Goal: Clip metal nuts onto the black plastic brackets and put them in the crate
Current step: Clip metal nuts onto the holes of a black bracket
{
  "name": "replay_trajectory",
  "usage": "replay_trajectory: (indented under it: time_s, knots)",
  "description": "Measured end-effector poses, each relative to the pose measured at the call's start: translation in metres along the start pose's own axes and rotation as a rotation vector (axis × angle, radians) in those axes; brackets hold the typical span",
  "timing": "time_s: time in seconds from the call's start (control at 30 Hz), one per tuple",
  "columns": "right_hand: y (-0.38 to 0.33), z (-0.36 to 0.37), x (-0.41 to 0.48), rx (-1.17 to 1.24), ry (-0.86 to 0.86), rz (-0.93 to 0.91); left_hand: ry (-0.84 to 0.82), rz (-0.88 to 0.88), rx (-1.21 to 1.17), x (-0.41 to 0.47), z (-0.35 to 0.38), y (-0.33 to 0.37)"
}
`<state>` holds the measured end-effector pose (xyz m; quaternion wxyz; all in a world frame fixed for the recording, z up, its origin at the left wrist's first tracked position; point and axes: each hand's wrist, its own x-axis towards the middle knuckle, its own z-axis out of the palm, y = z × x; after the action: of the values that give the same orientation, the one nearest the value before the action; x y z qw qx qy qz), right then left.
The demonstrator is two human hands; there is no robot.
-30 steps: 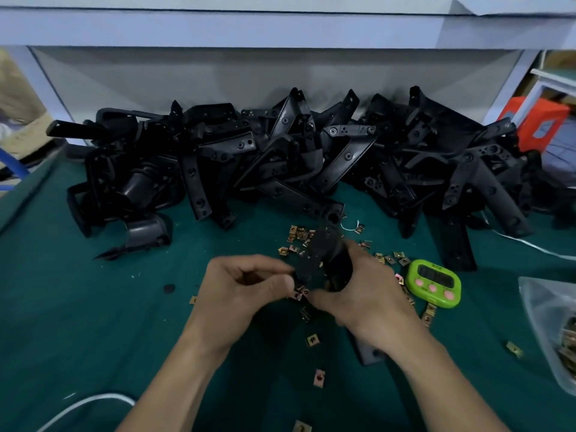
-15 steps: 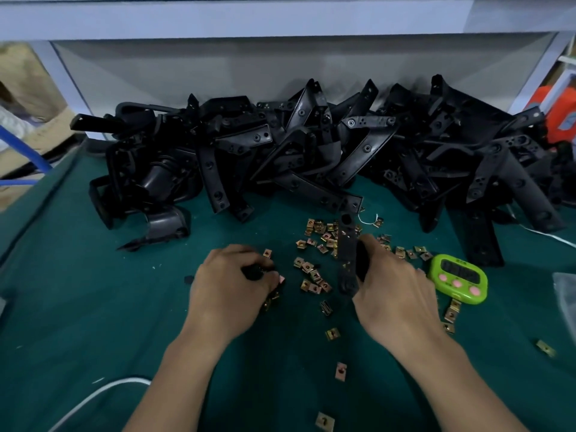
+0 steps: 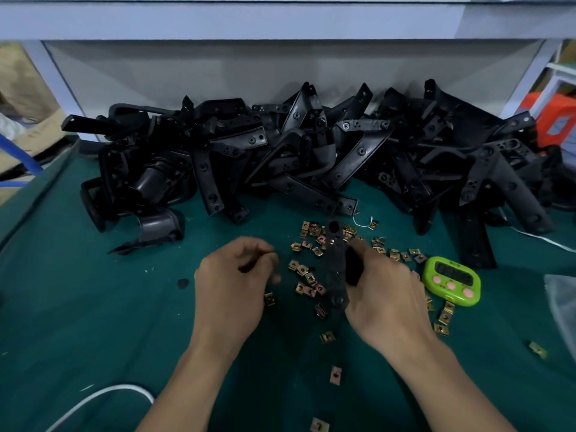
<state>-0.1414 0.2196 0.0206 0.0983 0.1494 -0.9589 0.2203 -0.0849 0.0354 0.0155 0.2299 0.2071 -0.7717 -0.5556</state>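
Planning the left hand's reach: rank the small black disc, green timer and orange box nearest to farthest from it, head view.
1. The small black disc, just left of the left hand.
2. The green timer, beyond the right hand.
3. The orange box, far back right.

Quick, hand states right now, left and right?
Left hand: fingers curled; whether they pinch anything cannot be told.
Right hand: holding a black bracket.

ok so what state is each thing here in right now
black plastic bracket: gripped in the right hand
left hand: fingers curled, unclear whether it holds a nut
brass-coloured metal nuts: loose, scattered on the green mat
heap of black plastic brackets: piled at the back
green plastic timer: lying face up
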Motion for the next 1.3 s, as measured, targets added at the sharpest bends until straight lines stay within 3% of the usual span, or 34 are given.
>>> replay_trajectory:
  time_s: [0.07, 0.17, 0.3, 0.4, 0.53, 0.73, 0.9, 1.07, 1.3]
  knots:
    - [0.0, -0.001, 0.0, 0.022, -0.007, 0.01, -0.002, -0.033, -0.02, 0.001, 0.001, 0.001]
    - [0.001, -0.002, 0.0, 0.022, -0.018, 0.027, 0.006, 0.041, 0.211, -0.002, -0.001, -0.001]
    - [0.002, -0.001, 0.001, 0.033, -0.018, 0.038, -0.023, 0.273, 0.554, -0.01, 0.003, 0.0]
    - [0.002, -0.001, 0.0, 0.038, -0.019, 0.04, -0.088, 0.434, 0.639, -0.015, 0.011, 0.001]
    - [0.003, -0.001, 0.0, 0.06, -0.036, 0.049, -0.16, 0.379, 0.718, -0.017, 0.016, 0.001]
    - [0.003, -0.001, 0.0, 0.052, -0.038, 0.033, -0.043, 0.279, 0.501, -0.023, 0.016, 0.006]
    - [0.003, -0.002, 0.0, 0.061, -0.018, 0.015, 0.024, 0.053, 0.069, -0.017, 0.016, 0.011]
    - [0.0, -0.004, -0.001, 0.106, -0.06, 0.017, -0.137, -0.198, -0.393, -0.015, 0.013, 0.015]
    - [-0.001, -0.006, -0.001, 0.113, -0.061, 0.008, -0.254, -0.335, -0.699, -0.012, 0.01, 0.017]
